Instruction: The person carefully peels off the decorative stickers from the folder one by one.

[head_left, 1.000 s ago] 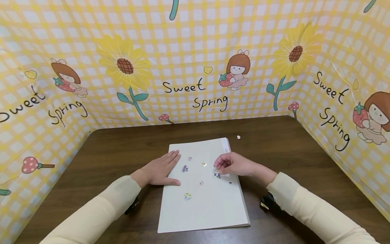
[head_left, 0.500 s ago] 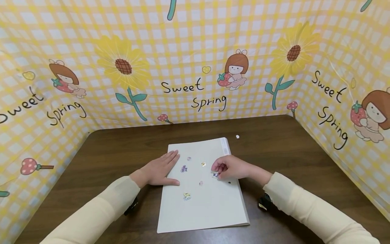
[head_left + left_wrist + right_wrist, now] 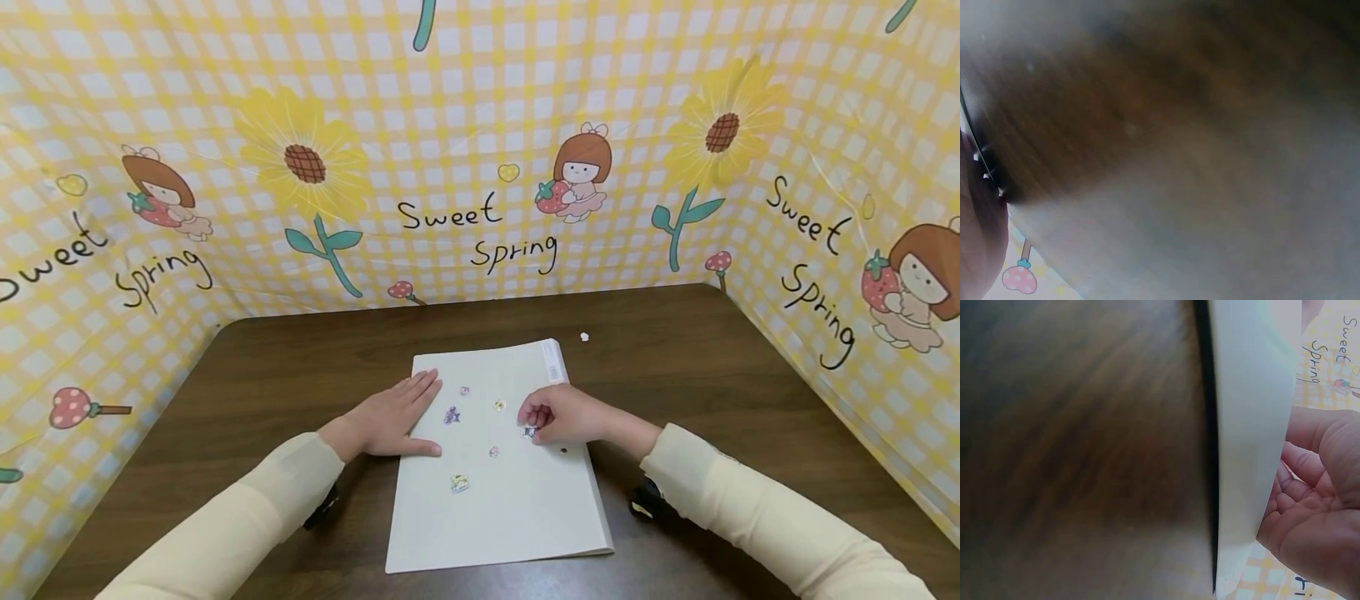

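Note:
A pale cream folder or board [image 3: 510, 517] lies flat on the brown table, with several small cartoon stickers on its face. My left hand [image 3: 390, 417] rests on its left edge, fingers straight and thumb spread across the surface. Toward the right side, my right hand [image 3: 570, 414] has curled fingers, and its thumb and fingertips pinch a small purple-and-white sticker [image 3: 528, 432] at the surface. The thumb covers part of that sticker. In the right wrist view the curled right hand [image 3: 1316, 494] shows beyond the board's edge [image 3: 1247, 450]; the sticker is hidden there.
Around it are a purple sticker [image 3: 452, 416], a yellow sticker [image 3: 500, 405], a yellow-and-blue sticker [image 3: 459, 483] and a small dark dot [image 3: 564, 451]. A white scrap [image 3: 584, 337] lies on the table [image 3: 300, 358] behind the board. Checked cloth [image 3: 450, 125] surrounds the table.
My right hand has shifted slightly left and lower, and its thumb now covers more of the purple-and-white sticker. The left hand stays in place on the board.

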`<state>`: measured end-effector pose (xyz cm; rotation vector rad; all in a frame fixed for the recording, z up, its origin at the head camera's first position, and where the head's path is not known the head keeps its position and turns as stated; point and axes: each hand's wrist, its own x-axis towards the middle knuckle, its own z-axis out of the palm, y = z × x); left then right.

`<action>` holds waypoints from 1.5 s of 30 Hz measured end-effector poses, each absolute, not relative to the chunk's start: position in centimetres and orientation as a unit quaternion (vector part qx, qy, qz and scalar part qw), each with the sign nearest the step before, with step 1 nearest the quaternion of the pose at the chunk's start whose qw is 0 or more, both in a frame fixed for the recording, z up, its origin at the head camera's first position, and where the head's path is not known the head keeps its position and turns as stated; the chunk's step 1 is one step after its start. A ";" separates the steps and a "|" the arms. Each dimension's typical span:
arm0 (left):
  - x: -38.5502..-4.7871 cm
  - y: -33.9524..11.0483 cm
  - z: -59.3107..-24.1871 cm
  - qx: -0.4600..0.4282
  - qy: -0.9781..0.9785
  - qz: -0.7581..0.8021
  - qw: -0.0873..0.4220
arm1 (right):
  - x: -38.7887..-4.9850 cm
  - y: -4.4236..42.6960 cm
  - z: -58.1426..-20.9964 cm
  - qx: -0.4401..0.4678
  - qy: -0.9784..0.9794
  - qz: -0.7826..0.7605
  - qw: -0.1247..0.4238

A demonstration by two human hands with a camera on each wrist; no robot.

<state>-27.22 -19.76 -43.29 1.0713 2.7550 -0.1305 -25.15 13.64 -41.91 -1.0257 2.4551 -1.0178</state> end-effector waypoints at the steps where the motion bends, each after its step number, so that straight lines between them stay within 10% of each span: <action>1: -27.2 -19.8 -43.3 0.360 0.927 -0.043 0.091 | -25.1 13.6 -41.9 -0.356 0.854 -0.351 0.145; 45: -27.2 -19.8 -43.3 0.364 0.926 -0.040 0.088 | -25.1 13.1 -41.2 -0.338 0.859 -0.350 0.160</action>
